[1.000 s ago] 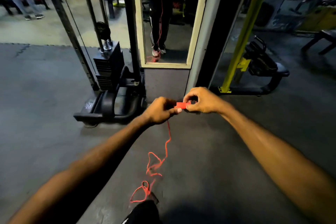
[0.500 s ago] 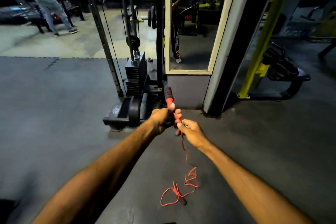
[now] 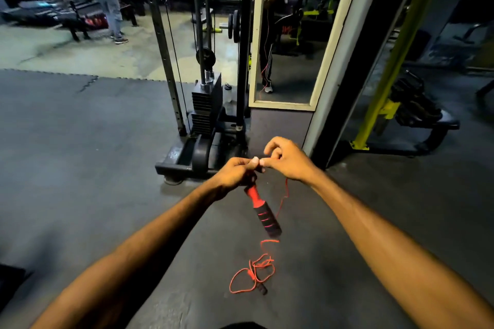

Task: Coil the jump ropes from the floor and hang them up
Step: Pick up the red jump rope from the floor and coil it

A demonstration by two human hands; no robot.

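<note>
Two hands busy: left hand (image 3: 235,175) clenched on handle (image 3: 263,211) as anchor, right hand (image 3: 288,161) pinching rope (image 3: 259,264) to start coil, slack on floor (image 3: 80,168)

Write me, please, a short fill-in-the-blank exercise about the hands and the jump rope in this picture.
1. The left hand grips a jump rope handle whose padded end points ____.
2. The cord hanging below the right hand is ____ in colour.
3. The cord's loose tangle lies on the ____.
Missing words: down; red; floor.
</note>
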